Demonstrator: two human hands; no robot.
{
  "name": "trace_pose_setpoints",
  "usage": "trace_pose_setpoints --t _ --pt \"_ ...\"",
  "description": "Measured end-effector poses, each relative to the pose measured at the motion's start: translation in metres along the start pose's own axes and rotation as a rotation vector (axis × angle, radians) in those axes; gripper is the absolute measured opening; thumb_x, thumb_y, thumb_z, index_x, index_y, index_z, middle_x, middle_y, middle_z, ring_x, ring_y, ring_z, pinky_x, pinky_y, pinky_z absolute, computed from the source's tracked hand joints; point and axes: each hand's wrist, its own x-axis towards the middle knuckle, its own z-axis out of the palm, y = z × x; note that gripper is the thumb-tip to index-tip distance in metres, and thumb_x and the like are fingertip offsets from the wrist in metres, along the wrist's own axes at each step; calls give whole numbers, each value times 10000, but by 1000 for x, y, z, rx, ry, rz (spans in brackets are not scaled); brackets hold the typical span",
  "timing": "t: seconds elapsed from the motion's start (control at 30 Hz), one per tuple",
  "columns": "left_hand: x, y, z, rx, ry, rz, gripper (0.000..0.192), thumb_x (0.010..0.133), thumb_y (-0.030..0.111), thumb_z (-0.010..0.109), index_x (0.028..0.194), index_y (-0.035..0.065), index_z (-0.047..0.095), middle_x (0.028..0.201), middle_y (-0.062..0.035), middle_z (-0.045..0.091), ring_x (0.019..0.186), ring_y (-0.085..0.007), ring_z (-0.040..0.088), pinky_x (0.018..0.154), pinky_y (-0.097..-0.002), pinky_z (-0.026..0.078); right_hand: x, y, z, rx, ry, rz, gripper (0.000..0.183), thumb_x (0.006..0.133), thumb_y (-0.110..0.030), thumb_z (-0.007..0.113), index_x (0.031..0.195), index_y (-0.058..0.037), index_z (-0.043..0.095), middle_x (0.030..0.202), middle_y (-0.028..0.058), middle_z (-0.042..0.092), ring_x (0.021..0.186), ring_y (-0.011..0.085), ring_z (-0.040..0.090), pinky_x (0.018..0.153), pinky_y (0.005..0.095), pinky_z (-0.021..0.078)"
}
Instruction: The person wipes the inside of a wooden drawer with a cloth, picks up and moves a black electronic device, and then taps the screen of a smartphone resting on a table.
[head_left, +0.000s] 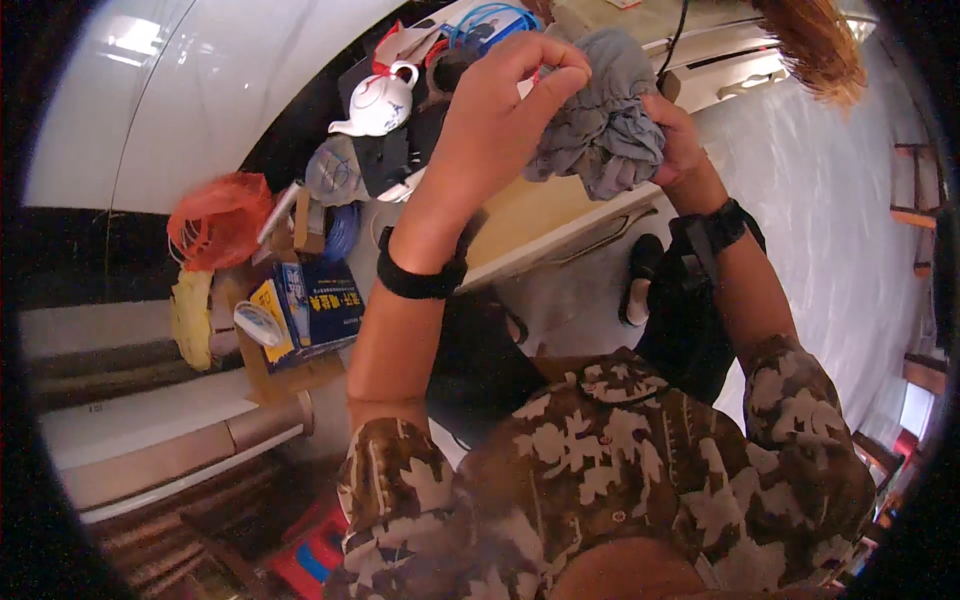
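A bunched grey cloth (607, 124) with gathered folds is held up in front of me. My right hand (676, 142) grips its right side, the thumb on top and the other fingers mostly hidden behind. At the cloth's upper left, my left hand (517, 94) has its thumb and forefinger pinched together. Whether cloth, thread or nothing is between those fingertips cannot be made out. A small red bit shows within the curl of that hand. Beneath the cloth lies a tan panel (536, 214) with a white edge and a metal handle, like a pulled-out drawer.
Left of my hands stand a white teapot (381, 101) with red cord, a dark ring-shaped roll (448, 75) and a blue-and-yellow box (322, 307). An orange plastic bag (220, 220) lies farther left. Brown hair or fur (817, 49) hangs at the upper right.
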Motion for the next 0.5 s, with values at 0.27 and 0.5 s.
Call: trace_pose_setpoints --t 0.27,0.5 --pt "-22 -9 -12 106 67 107 103 849 113 642 898 23 636 976 -80 625 939 -196 579 850 -296 443 15 20 9 19 -131 -1 561 848 -311 596 1287 16 475 1192 146 611 1055 278 619 943 410 501" --pt "-32 -25 -11 137 133 -21 201 792 103 725 967 46 643 1016 -46 617 952 -147 586 869 -271 454 21 28 5 124 -53 78 576 835 -309 610 1291 15 472 1190 150 613 1051 274 620 951 405 492"
